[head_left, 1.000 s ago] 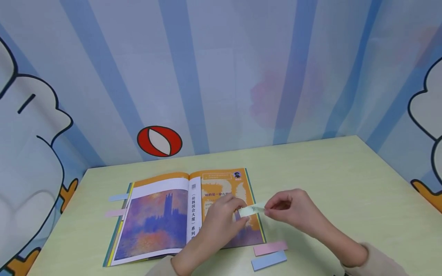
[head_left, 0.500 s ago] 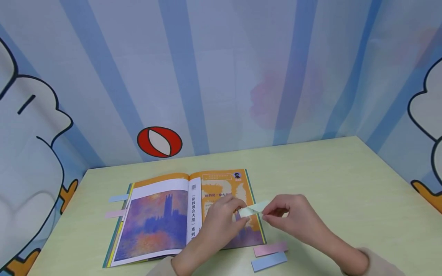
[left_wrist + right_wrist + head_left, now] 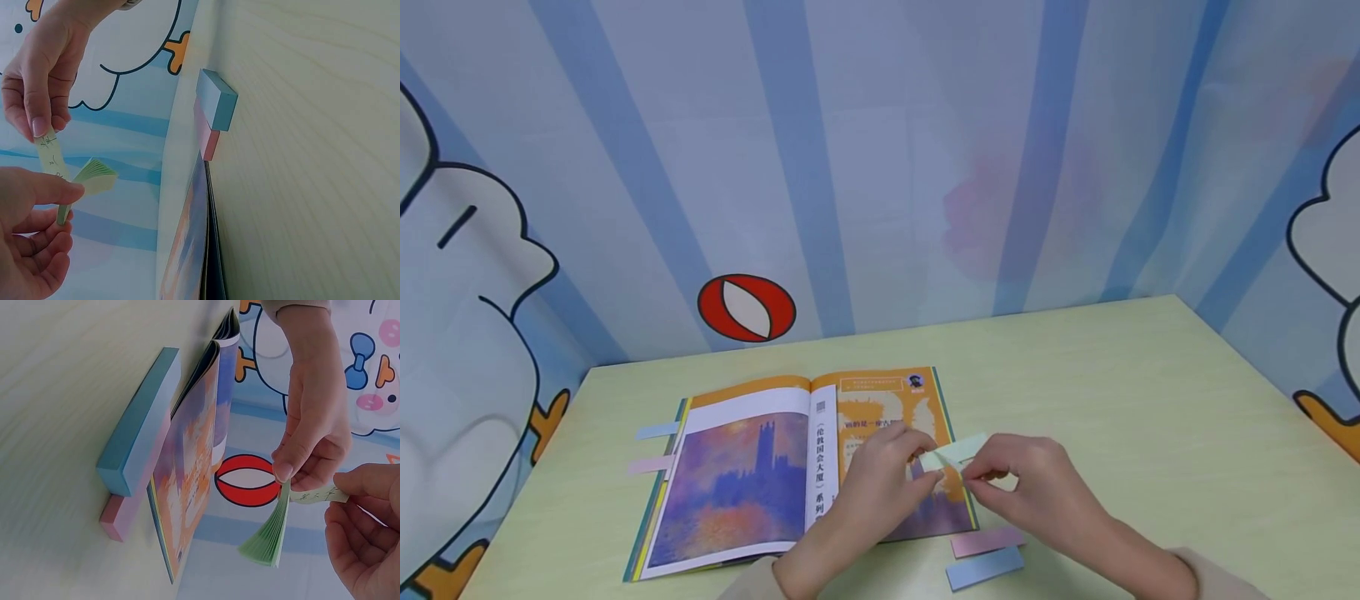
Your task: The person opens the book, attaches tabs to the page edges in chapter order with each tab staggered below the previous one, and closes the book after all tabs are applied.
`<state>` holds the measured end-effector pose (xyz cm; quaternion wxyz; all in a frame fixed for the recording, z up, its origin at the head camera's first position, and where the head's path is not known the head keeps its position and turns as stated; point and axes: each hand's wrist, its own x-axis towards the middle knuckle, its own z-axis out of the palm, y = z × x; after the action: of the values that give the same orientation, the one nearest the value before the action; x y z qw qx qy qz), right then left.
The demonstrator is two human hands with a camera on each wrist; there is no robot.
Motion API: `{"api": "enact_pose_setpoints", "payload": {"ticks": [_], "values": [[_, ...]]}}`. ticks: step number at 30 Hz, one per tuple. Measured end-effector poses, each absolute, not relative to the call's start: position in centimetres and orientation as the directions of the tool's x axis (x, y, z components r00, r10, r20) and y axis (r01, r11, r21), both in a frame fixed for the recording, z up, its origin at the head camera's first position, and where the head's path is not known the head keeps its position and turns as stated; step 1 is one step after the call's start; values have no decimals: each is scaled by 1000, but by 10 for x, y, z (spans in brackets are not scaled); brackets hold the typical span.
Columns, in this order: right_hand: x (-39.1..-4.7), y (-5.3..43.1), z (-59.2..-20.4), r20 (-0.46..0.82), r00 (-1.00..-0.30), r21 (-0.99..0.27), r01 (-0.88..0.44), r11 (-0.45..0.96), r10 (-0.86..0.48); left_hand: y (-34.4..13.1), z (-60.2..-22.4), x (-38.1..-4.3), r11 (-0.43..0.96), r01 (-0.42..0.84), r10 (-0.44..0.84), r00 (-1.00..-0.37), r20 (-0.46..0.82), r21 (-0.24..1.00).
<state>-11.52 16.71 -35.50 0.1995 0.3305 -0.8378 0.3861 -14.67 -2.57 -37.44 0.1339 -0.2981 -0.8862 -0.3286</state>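
My left hand (image 3: 883, 471) pinches one end of a light green sticky-note pad (image 3: 269, 540) above the right page of an open book (image 3: 737, 492). In the right wrist view the pad's free leaves fan out. Between thumb and finger, my right hand (image 3: 1041, 479) holds the tip of the pad's top sticky note (image 3: 319, 495), which carries handwriting. That note slants away from the rest of the pad, its other end still under the left thumb. In the left wrist view both hands meet at the pad (image 3: 97, 178), well off the table.
A pink sticky-note pad (image 3: 988, 542) and a blue one (image 3: 985, 569) lie together at the book's lower right corner. Blue (image 3: 657, 430) and pink (image 3: 651, 465) notes stick out from the book's left edge. A striped backdrop (image 3: 880, 183) stands behind the table (image 3: 1112, 375).
My right hand has moved slightly left and down, drawing the written note's tip back across the pad. The pad's other leaves now show apart from it. My left hand stays put.
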Motion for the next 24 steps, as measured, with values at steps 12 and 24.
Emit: {"api": "enact_pose_setpoints", "payload": {"ticks": [12, 24], "values": [[-114, 162, -357, 628, -659, -490, -748, 447, -414, -26, -375, -147, 598, 616, 441, -787, 431, 513], [-112, 161, -357, 628, -645, -489, -762, 424, -436, -25, -375, -148, 601, 605, 437, -796, 419, 522]]}}
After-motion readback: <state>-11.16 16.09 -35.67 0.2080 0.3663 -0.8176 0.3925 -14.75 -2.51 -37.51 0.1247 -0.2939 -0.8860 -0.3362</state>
